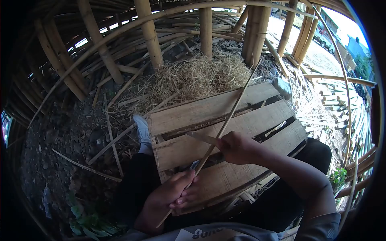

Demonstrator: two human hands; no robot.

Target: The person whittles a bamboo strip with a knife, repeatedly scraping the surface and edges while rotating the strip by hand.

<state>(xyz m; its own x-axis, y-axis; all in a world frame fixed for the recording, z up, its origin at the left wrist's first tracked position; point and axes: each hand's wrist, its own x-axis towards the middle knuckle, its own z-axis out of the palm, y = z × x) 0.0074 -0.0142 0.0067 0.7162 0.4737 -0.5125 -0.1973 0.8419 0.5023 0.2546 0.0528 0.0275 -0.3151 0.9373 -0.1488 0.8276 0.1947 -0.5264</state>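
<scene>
A long thin bamboo strip [227, 120] runs diagonally over a slatted wooden table [249, 121], from the lower left up to the right. Near its lower end, my left hand [177, 190] is closed around the strip, with a small bluish-white piece showing just above the fingers. My right hand [237, 148] is wrapped around the handle of a knife, and the handle is hidden in the fist. The pale flat blade [203, 137] points left and crosses the strip, close to it or touching.
Behind the table lies a heap of fine shavings [201, 76]. Bamboo posts [148, 36] stand at the back, and a long bent strip [345, 80] arches at the right. Cut bamboo poles [358, 120] are piled on the right. A shoe [142, 130] is beside the table's left edge.
</scene>
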